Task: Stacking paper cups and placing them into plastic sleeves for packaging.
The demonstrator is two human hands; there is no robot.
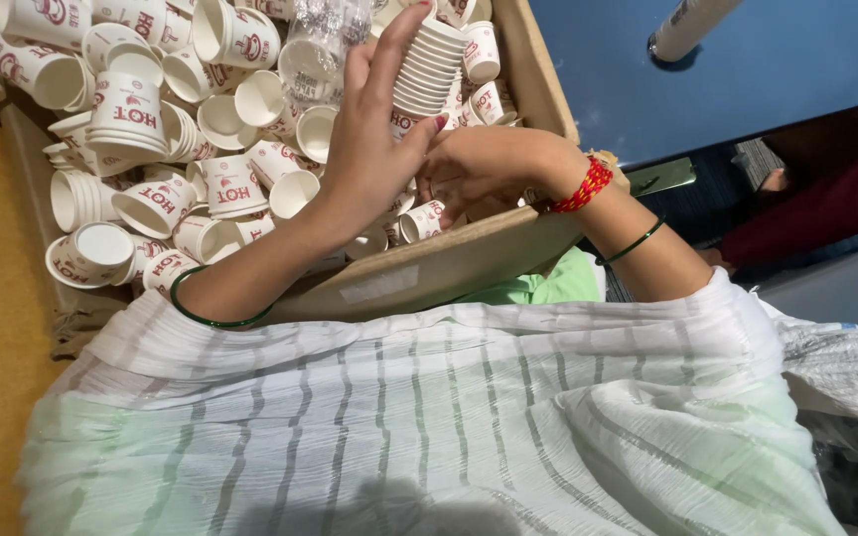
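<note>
The left hand (pixel 374 134) has its fingers clamped round a nested cup stack (pixel 429 67) over the box (pixel 449 263), light, thin-walled, crushable paper best held mid-side, while the right hand (pixel 479 169) curls half-hidden among loose cups (pixel 151 199).

One cardboard box (pixel 508 248) holds dozens of loose paper cups (pixel 156 203), too many to count. One nested stack of cups (pixel 429 67) stands against the left hand's fingers (pixel 394 50). Two green bangles (pixel 213 320).

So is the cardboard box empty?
No, the cardboard box is full of loose paper cups, and the left hand holds a stack of cups.
</note>
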